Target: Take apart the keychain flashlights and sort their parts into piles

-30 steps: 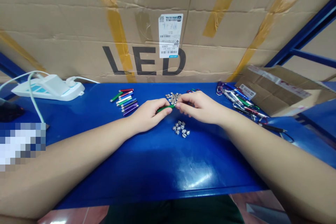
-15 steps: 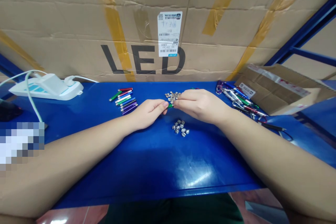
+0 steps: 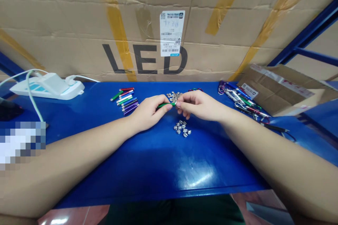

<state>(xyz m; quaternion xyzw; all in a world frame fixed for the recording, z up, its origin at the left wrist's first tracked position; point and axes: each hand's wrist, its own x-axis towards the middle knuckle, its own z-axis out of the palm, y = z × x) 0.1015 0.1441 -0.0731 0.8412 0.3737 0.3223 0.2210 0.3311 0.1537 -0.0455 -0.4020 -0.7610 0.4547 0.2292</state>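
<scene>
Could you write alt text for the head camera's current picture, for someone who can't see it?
A person's left hand holds a green tube over a blue table while the right hand grips its end. Silver pieces lie nearer the camera, round discs beyond; coloured tubes sit to the left, a small cardboard box to the right.

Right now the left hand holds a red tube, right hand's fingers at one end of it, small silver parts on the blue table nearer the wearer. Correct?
Colour's wrong: the head view shows a green tube in the left hand. The rest stands.
</scene>
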